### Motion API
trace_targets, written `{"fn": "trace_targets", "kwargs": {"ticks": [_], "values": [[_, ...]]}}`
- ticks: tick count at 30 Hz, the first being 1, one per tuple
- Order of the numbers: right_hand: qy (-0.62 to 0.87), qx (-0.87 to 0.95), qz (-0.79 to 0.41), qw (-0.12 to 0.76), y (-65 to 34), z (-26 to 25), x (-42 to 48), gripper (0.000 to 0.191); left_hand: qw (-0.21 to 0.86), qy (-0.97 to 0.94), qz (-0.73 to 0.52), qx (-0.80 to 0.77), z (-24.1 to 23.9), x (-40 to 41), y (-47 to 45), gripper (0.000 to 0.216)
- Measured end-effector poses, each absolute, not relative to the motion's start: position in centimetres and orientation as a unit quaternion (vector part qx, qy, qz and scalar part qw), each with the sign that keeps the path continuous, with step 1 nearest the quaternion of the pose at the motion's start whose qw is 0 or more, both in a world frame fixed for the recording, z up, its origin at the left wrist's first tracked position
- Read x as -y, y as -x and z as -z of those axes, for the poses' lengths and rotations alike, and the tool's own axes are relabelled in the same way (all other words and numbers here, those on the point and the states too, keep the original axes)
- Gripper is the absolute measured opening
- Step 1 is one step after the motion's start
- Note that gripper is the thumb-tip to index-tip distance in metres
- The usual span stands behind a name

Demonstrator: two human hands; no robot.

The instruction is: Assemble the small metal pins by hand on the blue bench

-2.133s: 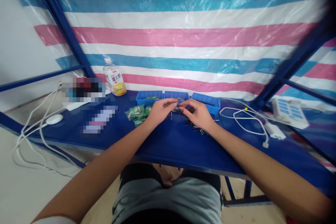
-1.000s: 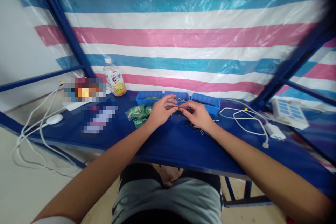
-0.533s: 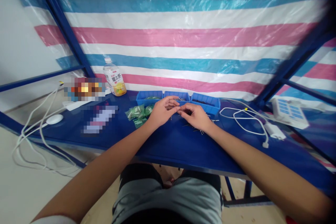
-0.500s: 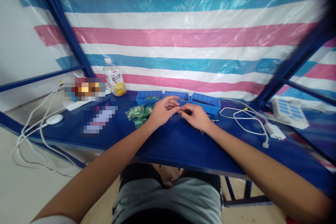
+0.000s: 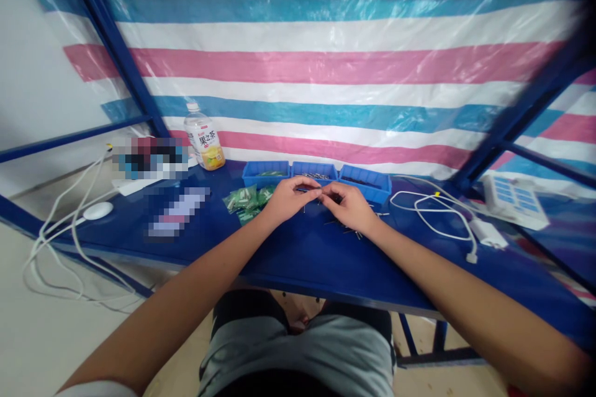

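Note:
My left hand (image 5: pixel 292 200) and my right hand (image 5: pixel 347 203) meet fingertip to fingertip above the blue table (image 5: pixel 298 260). Both are closed in a pinch, and whatever small piece sits between the fingers is too small to make out. Thin dark and metallic rods (image 5: pixel 356 232) lie scattered beneath and beside my right hand. Green packets (image 5: pixel 243 198) rest just left of my left hand. Behind the hands stand three blue bins: the left bin (image 5: pixel 251 175) with green packets, the middle bin (image 5: pixel 331 169) with small metal pieces, the right bin (image 5: pixel 379 191) with dark pieces.
A drink bottle (image 5: pixel 205 139) stands at the back left. White cables (image 5: pixel 423 211) and an adapter (image 5: pixel 487 232) lie on the right, near a power strip (image 5: pixel 516 201). More white cable (image 5: pixel 40 242) hangs off the left end. Blue frame posts (image 5: pixel 105 37) rise at both sides.
The fingers of my left hand have lowered and curled in towards my right fingertips. My right hand stays nearly where it was.

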State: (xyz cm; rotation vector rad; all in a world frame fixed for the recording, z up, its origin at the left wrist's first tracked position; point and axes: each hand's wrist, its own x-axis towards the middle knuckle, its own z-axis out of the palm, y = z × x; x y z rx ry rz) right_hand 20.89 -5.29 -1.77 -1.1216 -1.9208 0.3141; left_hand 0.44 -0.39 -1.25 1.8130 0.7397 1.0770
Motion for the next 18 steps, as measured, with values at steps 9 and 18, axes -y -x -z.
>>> {"fn": "trace_targets", "kwargs": {"ticks": [9,18], "values": [[0.454,0.751,-0.147,0.457,-21.13,2.22,4.93,0.021,0.445,-0.735,-0.431,-0.277,1.58,0.23,-0.51,0.029],[0.435,0.763,-0.163,0.449,-20.84,2.14,5.26,0.023,0.462,-0.717,-0.428,-0.3,1.9,-0.24,-0.46,0.033]]}}
